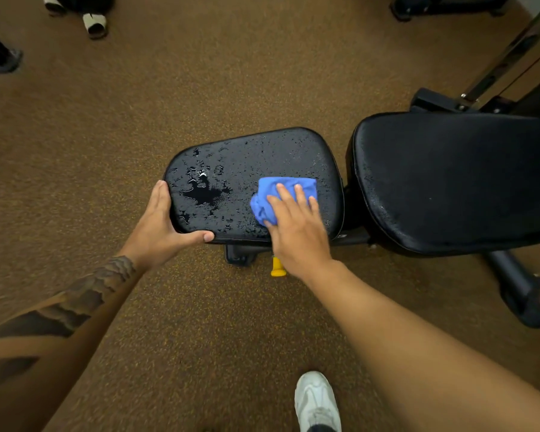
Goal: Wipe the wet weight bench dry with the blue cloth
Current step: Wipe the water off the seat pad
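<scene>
The black seat pad (250,157) of the weight bench is covered in water drops and small puddles, thickest on its left half. A crumpled blue cloth (272,194) lies on the pad's right side. My right hand (296,226) presses flat on the cloth with straight fingers. My left hand (166,226) holds the pad's near-left corner, fingers along the left edge and thumb along the front edge. The black backrest pad (455,182) to the right shows fine droplets near its left end.
Brown speckled gym floor surrounds the bench. A yellow adjustment knob (277,267) and black frame (518,291) sit under the pads. A machine with metal rods (512,51) stands at the right rear. My white shoe (317,400) is below; another person's sandals (94,23) are top left.
</scene>
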`<state>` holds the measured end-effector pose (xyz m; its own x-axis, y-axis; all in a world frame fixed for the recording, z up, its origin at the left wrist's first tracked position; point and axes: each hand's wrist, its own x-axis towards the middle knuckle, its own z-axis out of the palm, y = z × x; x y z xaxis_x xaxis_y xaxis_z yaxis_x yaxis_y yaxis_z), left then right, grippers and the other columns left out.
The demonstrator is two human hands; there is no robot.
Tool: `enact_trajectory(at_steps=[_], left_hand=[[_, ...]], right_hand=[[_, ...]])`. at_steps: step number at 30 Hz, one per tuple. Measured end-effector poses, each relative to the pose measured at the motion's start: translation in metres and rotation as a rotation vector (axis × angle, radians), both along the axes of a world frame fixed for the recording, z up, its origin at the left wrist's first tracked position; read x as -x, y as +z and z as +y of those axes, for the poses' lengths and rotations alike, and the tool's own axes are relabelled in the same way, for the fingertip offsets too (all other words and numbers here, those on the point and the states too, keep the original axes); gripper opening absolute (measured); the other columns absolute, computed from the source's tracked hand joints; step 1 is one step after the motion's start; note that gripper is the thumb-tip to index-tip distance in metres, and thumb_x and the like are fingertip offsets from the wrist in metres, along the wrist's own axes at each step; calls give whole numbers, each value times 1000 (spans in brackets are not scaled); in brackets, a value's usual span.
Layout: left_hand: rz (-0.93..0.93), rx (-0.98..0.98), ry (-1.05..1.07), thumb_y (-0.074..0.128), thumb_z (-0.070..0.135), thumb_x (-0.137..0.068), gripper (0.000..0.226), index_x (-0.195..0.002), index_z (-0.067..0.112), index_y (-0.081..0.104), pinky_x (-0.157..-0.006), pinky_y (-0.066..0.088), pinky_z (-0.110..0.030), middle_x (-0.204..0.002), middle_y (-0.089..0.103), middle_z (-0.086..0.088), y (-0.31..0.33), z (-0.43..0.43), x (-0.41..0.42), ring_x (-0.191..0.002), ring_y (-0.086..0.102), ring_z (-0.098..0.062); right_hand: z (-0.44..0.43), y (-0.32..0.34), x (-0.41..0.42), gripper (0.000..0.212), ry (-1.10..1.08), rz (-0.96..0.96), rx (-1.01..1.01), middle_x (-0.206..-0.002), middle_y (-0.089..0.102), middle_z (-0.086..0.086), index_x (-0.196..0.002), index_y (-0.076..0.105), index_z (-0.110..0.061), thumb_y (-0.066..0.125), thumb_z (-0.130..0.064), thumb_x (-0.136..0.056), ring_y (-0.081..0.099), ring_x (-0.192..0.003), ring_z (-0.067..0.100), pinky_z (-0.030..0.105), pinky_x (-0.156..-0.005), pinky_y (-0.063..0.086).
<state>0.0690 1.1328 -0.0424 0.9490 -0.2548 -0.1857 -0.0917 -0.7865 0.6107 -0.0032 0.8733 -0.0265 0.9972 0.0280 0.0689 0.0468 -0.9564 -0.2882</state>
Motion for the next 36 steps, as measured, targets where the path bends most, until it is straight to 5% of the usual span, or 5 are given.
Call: enact_trajectory(at_steps=[7, 17, 28, 32, 36], left_hand=[[-18, 32, -4, 71, 84, -50, 143, -155, 17, 1, -121, 15, -43, -163, 5, -1, 3, -1, 1, -150, 2, -12], [32, 44, 24, 76, 70, -54, 141, -154, 15, -7, -115, 0, -24, -163, -10, 0, 6, -4, 4, -147, -12, -6], [65, -38, 24, 75, 75, -50, 147, -154, 11, -7, -116, 6, -28, -161, -20, 2, 19, -9, 6, -141, -12, 1], [-241, -52, -325, 72, 51, -74, 111, -155, 9, 9, -121, 16, -43, -163, -8, -4, 44, -39, 17, -151, -2, -19], [-275, -56, -600, 51, 30, -81, 84, -153, 6, 17, -121, 15, -42, -163, 9, -9, 55, -95, 20, -150, 6, -19]], right_hand=[[-14, -11, 51, 56, 236, 24, 42, -153, 32, 2, -140, 43, -16, 51, -12, -85, 20, -144, 24, 45, -117, 15], [-27, 3, -21, 42, -152, 39, -70, -153, 33, 5, -137, 44, -15, 49, -19, -95, 19, -144, 32, 48, -116, 15], [16, 2, -27, 52, 234, 107, -87, -156, 26, 3, -143, 38, -15, 48, -29, -93, 13, -146, 27, 47, -118, 10], [3, 18, -30, 80, 263, 285, -348, -160, 5, 0, -152, 13, -12, 55, -16, -84, -5, -147, 15, 31, -118, -6], [-16, 26, -27, 89, 232, 300, -543, -159, 15, 6, -150, 14, -5, 58, -6, -73, 11, -146, 13, 27, -118, 10]])
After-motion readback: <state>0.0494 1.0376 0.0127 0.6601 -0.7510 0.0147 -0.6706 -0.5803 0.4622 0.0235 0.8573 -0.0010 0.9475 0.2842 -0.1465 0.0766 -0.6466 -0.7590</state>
